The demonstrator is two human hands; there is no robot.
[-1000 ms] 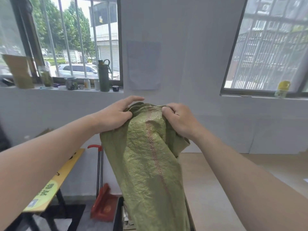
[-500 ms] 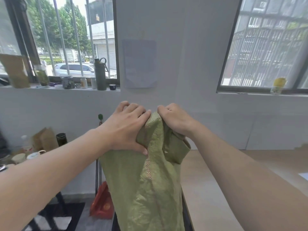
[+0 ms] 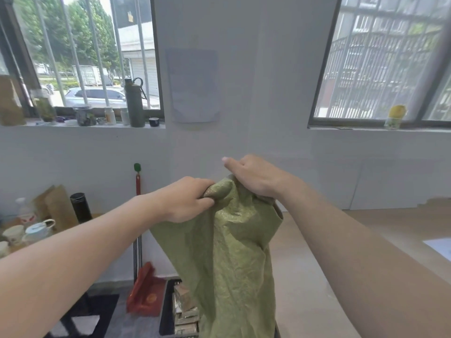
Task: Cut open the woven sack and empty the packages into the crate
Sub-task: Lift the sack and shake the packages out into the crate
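A limp green woven sack [image 3: 234,259] hangs in front of me, held up by its bunched top end. My left hand [image 3: 185,201] grips the cloth on the left of that bunch. My right hand [image 3: 251,176] clutches it from the right, thumb raised. Under the sack stands a black crate [image 3: 166,311] on the floor, and several brown packages [image 3: 185,311] lie stacked inside it. The sack's lower end hangs over the crate and covers most of it.
A red dustpan [image 3: 146,296] and its long handle lean on the wall left of the crate. A low surface at far left carries cups [image 3: 39,230], a black flask and a paper bag. A wooden table [image 3: 366,240] spreads to the right. Bottles line the window sill.
My view has dropped a little and the crate with its packages now shows. My left hand shifted from on top of the bunch to gripping its left side, and my right thumb lifted.
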